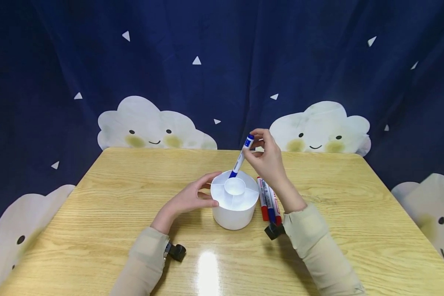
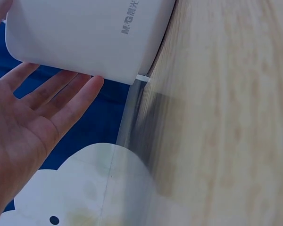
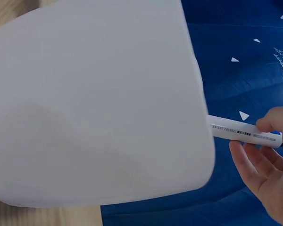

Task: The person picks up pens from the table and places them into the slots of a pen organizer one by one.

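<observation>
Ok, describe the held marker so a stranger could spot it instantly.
On the wooden table stands a white organizer with compartments. A white marker with blue ends slants into its far compartment, its upper part pinched by the right hand. Unlike the three markers lying beside the organizer, this one is held up off the table.

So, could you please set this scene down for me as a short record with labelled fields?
Left hand: touching the left side of the white organizer
Right hand: pinching the blue-ended marker near its upper end
Marker pose: tilted, lower end inside the organizer's far section
Organizer layout: round centre cup, three sections around it
Lying beside organizer, on its right: three markers, two red-ended, one blue-ended
Surface: wooden table
Backdrop: dark blue cloth with smiling clouds
</observation>
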`<action>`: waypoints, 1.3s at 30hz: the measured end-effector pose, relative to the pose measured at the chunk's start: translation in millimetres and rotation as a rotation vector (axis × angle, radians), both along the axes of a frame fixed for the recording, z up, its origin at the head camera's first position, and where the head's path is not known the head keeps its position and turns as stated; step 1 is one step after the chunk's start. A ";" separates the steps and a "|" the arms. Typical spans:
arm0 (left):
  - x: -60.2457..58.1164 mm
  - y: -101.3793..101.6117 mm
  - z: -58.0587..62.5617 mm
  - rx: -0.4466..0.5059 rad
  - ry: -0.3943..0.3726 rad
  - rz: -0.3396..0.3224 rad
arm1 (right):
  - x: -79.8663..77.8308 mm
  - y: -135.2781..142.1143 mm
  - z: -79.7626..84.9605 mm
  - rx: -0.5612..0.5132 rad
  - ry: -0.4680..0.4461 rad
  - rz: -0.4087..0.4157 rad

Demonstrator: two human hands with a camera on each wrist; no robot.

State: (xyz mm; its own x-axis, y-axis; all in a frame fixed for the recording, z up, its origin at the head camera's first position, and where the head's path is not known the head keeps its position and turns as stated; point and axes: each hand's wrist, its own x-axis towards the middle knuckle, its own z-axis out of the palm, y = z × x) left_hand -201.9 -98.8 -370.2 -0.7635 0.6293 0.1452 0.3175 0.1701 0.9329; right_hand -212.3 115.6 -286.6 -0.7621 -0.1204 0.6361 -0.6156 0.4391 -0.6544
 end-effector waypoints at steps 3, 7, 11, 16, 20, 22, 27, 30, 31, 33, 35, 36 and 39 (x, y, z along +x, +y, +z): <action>-1.1 -0.1 -1.5 0.004 -0.006 0.000 | -0.7 -0.7 -3.8 0.023 -0.026 0.017; -5.9 -0.4 -9.6 0.020 -0.008 0.001 | -10.6 2.8 -16.8 0.035 -0.058 0.055; -12.9 -1.3 -21.6 0.020 0.004 0.011 | -23.8 7.9 -35.4 0.034 -0.102 0.085; -15.7 -1.6 -26.3 0.017 0.022 0.011 | -24.7 8.6 -46.0 0.085 -0.165 0.100; -9.9 -0.6 -16.5 0.028 0.009 0.001 | -15.1 4.7 -41.4 0.095 -0.202 0.128; -6.9 -0.2 -11.6 0.034 0.002 -0.004 | -8.7 2.1 -36.7 0.097 -0.207 0.133; -9.4 -0.5 -15.3 0.035 -0.001 -0.004 | -5.4 0.4 -36.6 0.120 -0.188 0.138; -14.4 -0.7 -23.1 0.021 0.007 0.006 | -14.8 4.2 -48.3 0.134 -0.179 0.141; -15.6 -0.7 -25.0 0.016 0.009 0.010 | -18.0 5.5 -52.3 0.141 -0.181 0.139; -15.3 -0.5 -25.2 0.019 0.008 0.011 | -23.8 8.0 -59.7 0.155 -0.184 0.133; -12.9 -0.4 -21.4 0.030 0.001 0.004 | -27.3 10.0 -64.4 0.174 -0.191 0.124; -11.2 -0.3 -18.9 0.033 -0.002 0.001 | -27.6 10.6 -65.3 0.181 -0.199 0.121; -5.4 -0.2 -10.4 0.034 -0.007 -0.008 | -27.4 13.2 -66.4 0.200 -0.227 0.112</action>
